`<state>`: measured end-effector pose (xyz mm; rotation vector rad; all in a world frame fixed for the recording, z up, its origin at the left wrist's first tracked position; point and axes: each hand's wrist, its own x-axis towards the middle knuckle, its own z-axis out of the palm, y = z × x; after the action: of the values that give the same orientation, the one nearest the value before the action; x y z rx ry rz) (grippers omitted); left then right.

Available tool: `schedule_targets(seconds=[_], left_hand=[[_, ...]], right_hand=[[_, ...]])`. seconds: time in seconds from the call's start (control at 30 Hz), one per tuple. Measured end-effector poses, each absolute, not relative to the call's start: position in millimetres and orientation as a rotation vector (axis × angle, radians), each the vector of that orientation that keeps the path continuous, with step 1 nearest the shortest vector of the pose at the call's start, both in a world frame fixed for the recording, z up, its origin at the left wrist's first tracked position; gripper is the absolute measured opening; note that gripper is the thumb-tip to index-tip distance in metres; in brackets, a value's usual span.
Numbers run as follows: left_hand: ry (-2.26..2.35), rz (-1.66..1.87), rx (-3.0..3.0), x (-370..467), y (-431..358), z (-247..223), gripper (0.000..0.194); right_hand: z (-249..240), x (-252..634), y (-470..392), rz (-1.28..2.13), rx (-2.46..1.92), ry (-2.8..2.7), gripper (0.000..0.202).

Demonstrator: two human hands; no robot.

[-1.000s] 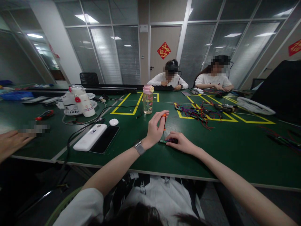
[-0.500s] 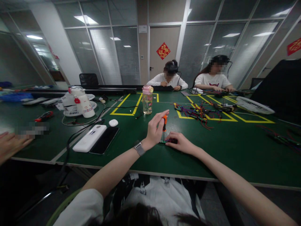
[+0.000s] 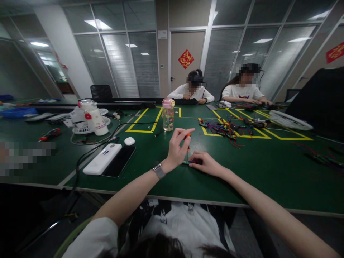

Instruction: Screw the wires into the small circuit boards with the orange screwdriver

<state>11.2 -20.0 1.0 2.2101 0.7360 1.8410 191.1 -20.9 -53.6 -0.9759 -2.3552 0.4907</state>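
Observation:
My left hand (image 3: 178, 147) is closed around the orange-and-black handle of a screwdriver (image 3: 188, 143), its index finger stretched out past the top. The screwdriver stands upright, its shaft running down to a small green circuit board (image 3: 186, 163) on the table. My right hand (image 3: 204, 162) rests on the table to the right, its fingers pinching the board's right end, where dark wires show. Part of the board is hidden under the fingers.
A pink-lidded bottle (image 3: 168, 116) stands beyond my hands. Wired circuit boards (image 3: 225, 127) lie in a heap at right. A phone (image 3: 119, 161), a white power bank (image 3: 102, 159) and a white kettle (image 3: 94, 118) are on the left. Two people sit across the table.
My left hand's fingers have shifted around the screwdriver handle, the index finger now reaching further out. My right hand stays put. The other person's hand at far left is now blurred out.

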Motion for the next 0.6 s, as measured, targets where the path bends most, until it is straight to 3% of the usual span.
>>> schedule_targets(seconds=[0.17, 0.47, 0.6], left_hand=[[0.627, 1.687, 2.142, 11.7, -19.4, -1.3, 0.036], [0.750, 1.888, 2.216, 11.9, -18.6, 3.9, 0.016], [0.779, 1.927, 2.217, 10.3, -17.7, 2.9, 0.016]], right_hand=[[-51.9, 190.9, -22.0, 0.484, -0.980, -2.364, 0.017], [-53.7, 190.8, -21.3, 0.485, -0.982, -2.358, 0.015], [-53.9, 190.7, -21.4, 0.480, -0.984, -2.356, 0.016]])
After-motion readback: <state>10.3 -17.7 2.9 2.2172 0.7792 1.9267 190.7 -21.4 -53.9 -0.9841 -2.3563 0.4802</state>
